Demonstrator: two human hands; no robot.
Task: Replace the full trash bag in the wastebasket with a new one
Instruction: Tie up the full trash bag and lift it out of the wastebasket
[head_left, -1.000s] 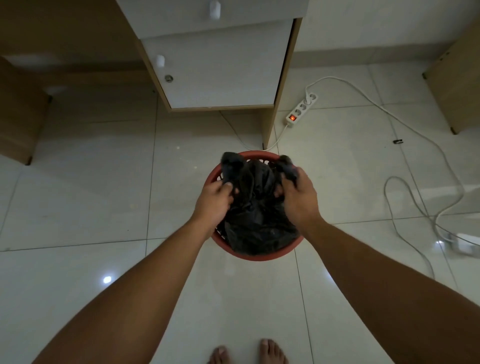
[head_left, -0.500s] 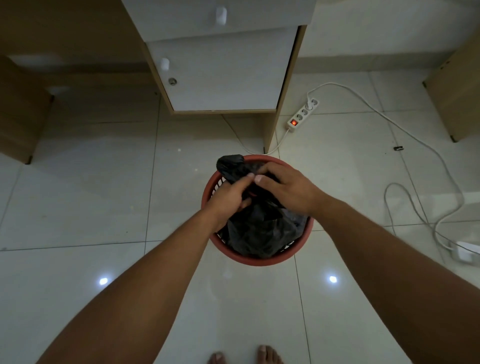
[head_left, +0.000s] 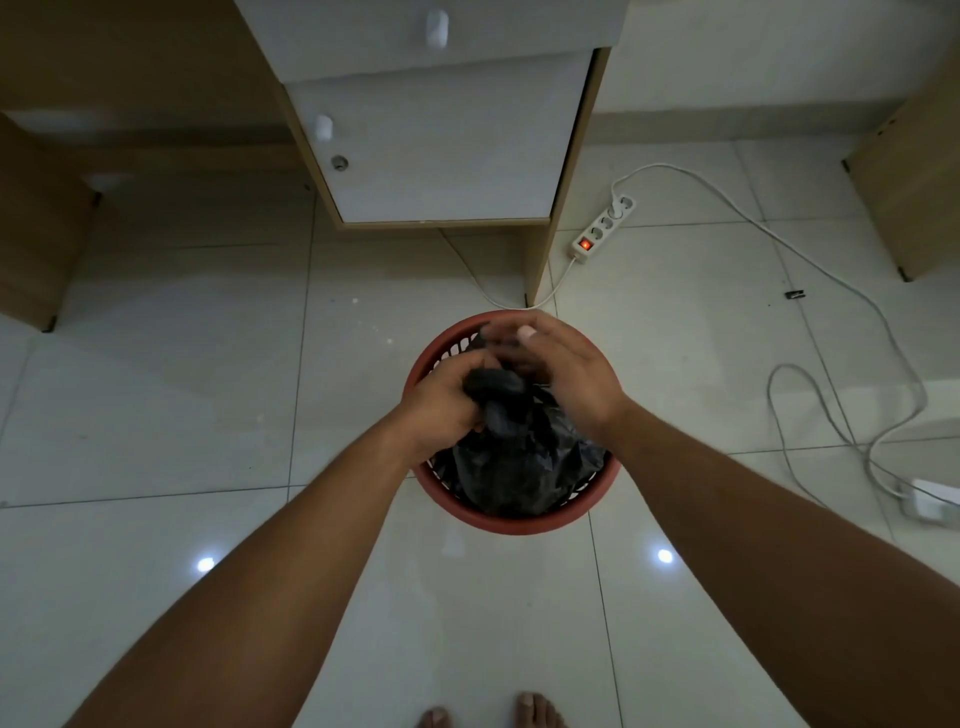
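- A crumpled, glossy black plastic trash bag (head_left: 511, 462) is seen bulging inside a round red plastic wastebasket with slotted sides (head_left: 470, 512), set on glazed white floor tiles (head_left: 156, 415) just before the desk's right leg.
- The bag's gathered, twisted neck is grasped in the curled fingers of the left hand (head_left: 441, 402), above the basket's left rim.
- The right hand (head_left: 563, 374) is held over the neck; its blurred fingers are bent around the plastic, though the grip cannot be confirmed.

right hand (head_left: 563, 371) fingertips motion-blurred, trash bag (head_left: 511, 457) neck hidden under both hands, toes (head_left: 535, 709) cropped below
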